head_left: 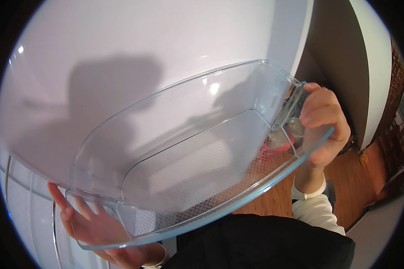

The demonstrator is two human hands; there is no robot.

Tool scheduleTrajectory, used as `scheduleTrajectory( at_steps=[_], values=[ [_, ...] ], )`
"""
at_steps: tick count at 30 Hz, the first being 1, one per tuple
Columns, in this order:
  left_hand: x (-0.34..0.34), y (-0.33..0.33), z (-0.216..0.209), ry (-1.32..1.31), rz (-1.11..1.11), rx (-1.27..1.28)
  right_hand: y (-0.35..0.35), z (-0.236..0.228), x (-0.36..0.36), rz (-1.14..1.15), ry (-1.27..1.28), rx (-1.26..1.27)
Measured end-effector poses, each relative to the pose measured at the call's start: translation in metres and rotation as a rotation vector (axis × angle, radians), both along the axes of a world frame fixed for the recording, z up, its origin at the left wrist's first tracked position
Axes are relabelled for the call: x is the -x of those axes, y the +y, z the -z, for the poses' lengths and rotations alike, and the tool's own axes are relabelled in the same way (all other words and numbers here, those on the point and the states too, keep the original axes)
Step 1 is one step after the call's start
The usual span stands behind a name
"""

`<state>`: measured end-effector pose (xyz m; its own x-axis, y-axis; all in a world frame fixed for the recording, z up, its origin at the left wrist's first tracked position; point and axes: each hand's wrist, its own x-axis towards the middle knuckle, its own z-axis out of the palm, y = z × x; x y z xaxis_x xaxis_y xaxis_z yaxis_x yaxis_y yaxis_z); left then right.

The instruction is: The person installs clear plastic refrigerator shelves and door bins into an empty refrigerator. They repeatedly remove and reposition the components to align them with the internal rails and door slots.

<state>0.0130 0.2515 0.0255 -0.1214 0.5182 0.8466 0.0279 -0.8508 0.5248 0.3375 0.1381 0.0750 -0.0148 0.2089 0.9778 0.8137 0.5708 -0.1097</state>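
You have both hands clamped on the clear plastic bin point(197, 161) — left hand point(92, 226) at one end, right hand point(325, 119) at the other, presumably to balance its long body — held between your black garment point(265, 242) and the white panel point(202, 31).

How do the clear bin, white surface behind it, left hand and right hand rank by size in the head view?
1. White surface
2. Clear bin
3. Left hand, right hand: too alike to rank

Clr glossy plastic bin point(179, 112), rough-tex base point(197, 166), wood-look flr point(274, 201)
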Motion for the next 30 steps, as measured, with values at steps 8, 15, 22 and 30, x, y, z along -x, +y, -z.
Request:
scheduleTrajectory(
  at_steps=[8,15,22,30],
  values=[
    [0.0,-0.002,0.032,-0.004,-0.075,0.092,0.002,0.02,0.002,-0.041,0.101,0.077],
    [0.009,-0.011,0.032,-0.007,-0.059,0.002,0.028,0.027,0.007,-0.22,0.148,0.092],
    [0.015,-0.014,-0.015,-0.011,-0.021,-0.119,0.023,0.021,0.001,-0.142,0.178,-0.117],
    [0.024,-0.084,0.008,0.116,0.189,-0.148,-0.038,0.076,-0.019,-0.115,-0.024,-0.342]
  ],
)
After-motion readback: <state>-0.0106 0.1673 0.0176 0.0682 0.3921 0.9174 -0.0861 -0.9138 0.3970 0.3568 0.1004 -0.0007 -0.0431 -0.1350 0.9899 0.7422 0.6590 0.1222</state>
